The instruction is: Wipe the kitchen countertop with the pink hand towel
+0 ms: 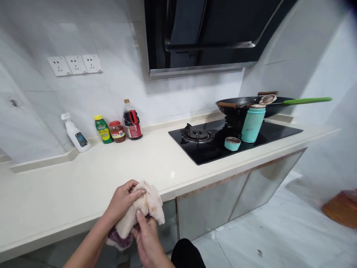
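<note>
A cream cleaning cloth [131, 219] with a purple patch at its lower end hangs bunched in front of the counter's front edge. My left hand [124, 199] grips its upper part, thumb pressed on top. Lower down, my right hand [147, 234] pinches the folds, its thumb lying over the fabric. Some of the fingers are hidden behind the cloth. Behind both hands lies the pale countertop [145, 162].
On the black gas hob [192, 150] stand a teal flask [252, 126], its teal cup [232, 144] and a wok [231, 109] with a green-handled utensil [306, 100]. By the wall are a spray bottle [76, 134], green bottle [103, 129], red-lidded jar [117, 132] and sauce bottle [133, 123]. A range hood [200, 37] overhangs.
</note>
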{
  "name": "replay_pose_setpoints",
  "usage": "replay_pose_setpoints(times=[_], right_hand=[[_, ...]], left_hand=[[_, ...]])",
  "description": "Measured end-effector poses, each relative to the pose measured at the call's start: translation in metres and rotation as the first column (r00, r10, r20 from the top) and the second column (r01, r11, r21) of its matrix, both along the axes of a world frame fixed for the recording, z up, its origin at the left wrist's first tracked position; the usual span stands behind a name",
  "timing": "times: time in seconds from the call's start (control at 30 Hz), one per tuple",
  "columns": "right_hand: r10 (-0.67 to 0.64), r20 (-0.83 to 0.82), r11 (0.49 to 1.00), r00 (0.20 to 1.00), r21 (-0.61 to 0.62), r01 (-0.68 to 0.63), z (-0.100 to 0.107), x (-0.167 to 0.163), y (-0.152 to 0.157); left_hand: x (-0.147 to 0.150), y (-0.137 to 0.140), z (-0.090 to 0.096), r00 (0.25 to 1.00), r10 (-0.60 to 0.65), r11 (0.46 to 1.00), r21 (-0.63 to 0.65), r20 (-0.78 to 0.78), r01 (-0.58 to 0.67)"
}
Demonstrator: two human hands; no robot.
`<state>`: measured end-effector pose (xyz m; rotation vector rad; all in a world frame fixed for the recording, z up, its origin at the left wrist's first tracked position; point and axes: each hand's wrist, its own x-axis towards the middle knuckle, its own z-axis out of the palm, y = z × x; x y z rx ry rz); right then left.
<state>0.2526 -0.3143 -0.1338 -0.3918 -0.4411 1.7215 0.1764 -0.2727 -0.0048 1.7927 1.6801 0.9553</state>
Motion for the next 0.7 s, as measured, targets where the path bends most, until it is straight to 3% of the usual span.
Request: replay_pose_setpoints(times=[0.07,0.2,0.27,0.4,0.6,0.7], right_hand=[[-0.007,0.011,0.999,1.0,0.047,0.007,-0.001,0.001,0.001],[-0.201,0.139,0.978,0.97,0.081,0.191,-0.007,0.024,0.017],[-0.313,0.205,0.95,0.928,0.089,0.3,-0.011,0.044,0.028],[-0.471,0.35,0.88,0.81,0.119,0.46,-0.02,0.085,0.047],[-0.718,0.471,0.657,0.512,0.219,0.721,-0.026,0.15,0.093],[-0.772,0.483,0.571,0.413,0.242,0.785,-0.024,0.195,0.126]], left_hand=[[0.0,-0.001,0.001,0.999,0.022,1.0,-0.001,-0.025,-0.022],[0.002,0.004,-0.004,0.966,0.072,0.982,0.189,-0.249,-0.024],[0.004,0.006,-0.009,0.924,0.068,0.968,0.248,-0.377,0.03],[0.006,0.009,-0.017,0.853,0.0,0.962,0.233,-0.521,0.142],[-0.002,0.012,-0.022,0.849,0.001,0.959,0.241,-0.528,0.148],[-0.003,0.014,-0.022,0.862,0.003,0.959,0.247,-0.507,0.142]])
